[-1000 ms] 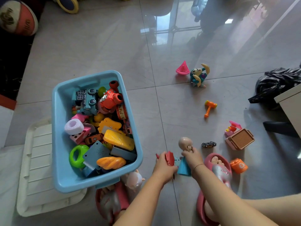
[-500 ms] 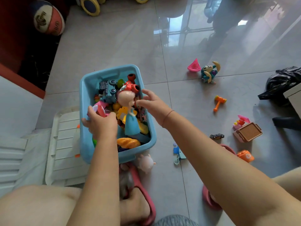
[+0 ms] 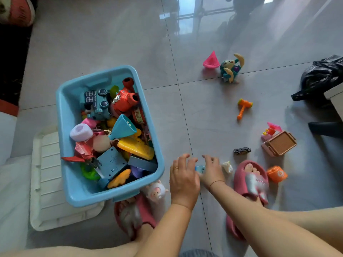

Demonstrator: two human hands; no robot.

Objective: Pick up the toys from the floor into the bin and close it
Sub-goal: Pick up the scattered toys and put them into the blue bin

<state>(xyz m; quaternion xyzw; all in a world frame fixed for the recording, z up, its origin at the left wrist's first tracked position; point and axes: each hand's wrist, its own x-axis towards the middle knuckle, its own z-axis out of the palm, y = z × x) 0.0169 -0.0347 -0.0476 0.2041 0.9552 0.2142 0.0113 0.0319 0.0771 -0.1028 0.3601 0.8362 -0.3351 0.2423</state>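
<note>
The blue bin stands on the floor at the left, heaped with toys, among them a doll with a teal dress and a red plane. Its white lid lies flat beneath and left of it. My left hand and my right hand are low over the floor just right of the bin, fingers relaxed, on either side of a small blue toy. Neither hand grips anything that I can see. A small white toy lies right of my right hand.
Loose on the tiles: a pig figure by the bin, a black car, an orange hammer, a brown basket toy, an orange toy, a pink boat, a teal figure. A black bag lies far right.
Both hands carried the doll and the red toy to the bin, left them there, and have come back down to the floor around the small blue toy.
</note>
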